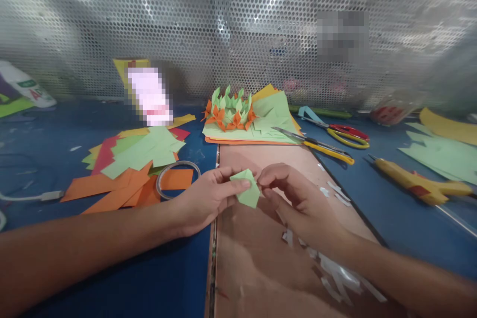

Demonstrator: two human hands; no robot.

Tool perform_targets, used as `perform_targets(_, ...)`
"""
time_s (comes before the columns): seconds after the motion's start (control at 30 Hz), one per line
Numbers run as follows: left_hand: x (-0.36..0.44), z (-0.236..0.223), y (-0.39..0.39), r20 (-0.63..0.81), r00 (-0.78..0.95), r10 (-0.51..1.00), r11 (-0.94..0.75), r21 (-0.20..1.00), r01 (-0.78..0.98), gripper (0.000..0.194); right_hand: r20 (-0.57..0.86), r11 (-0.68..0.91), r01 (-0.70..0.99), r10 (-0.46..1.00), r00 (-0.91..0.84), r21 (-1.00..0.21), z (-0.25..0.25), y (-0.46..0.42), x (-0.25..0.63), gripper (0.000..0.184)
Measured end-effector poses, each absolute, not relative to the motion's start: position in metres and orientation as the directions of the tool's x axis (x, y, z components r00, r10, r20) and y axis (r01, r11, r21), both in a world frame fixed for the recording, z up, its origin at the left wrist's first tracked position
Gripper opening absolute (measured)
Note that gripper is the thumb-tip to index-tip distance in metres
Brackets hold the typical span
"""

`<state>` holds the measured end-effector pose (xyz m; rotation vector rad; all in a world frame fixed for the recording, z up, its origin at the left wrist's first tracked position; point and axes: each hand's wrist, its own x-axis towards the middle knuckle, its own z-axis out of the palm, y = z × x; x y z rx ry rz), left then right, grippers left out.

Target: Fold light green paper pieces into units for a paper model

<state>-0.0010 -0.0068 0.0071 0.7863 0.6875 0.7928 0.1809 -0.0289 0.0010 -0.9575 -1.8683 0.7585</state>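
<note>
A small folded piece of light green paper point(249, 196) is pinched between the thumb and fingers of my left hand point(208, 196), above the brown board point(246, 268). Close by its right edge is my right hand point(298, 198), with thumb and index finger bent and a gap showing between them; I see nothing held there. Beyond both hands, a ring of green and orange folded paper pieces point(231, 112) stands on a stack of coloured sheets point(253, 134).
Orange strips point(112, 184), coloured sheets point(145, 151) and a tape roll point(160, 186) lie left. On the right are red-handled scissors point(346, 131), a yellow cutter knife point(328, 153), a yellow glue gun point(421, 181) and paper scraps point(339, 273). A perforated metal panel point(238, 20) stands behind.
</note>
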Motion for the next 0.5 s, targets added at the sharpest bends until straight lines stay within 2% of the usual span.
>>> perform_targets(0.2,-0.0009,0.0085,-0.0077,-0.208,0.519,0.829,0.449,0.8,-0.397,0.008,0.525,0.65,0.445,0.76,-0.383,-0.616,0.0032,-0.0274,0.1826,0.024)
perform_targets(0.5,-0.0015,0.0076,-0.0111,-0.214,0.474,0.854,0.351,0.91,-0.221,0.017,0.577,0.739,0.496,0.67,-0.468,-0.456,0.0067,-0.0267,0.1834,0.016)
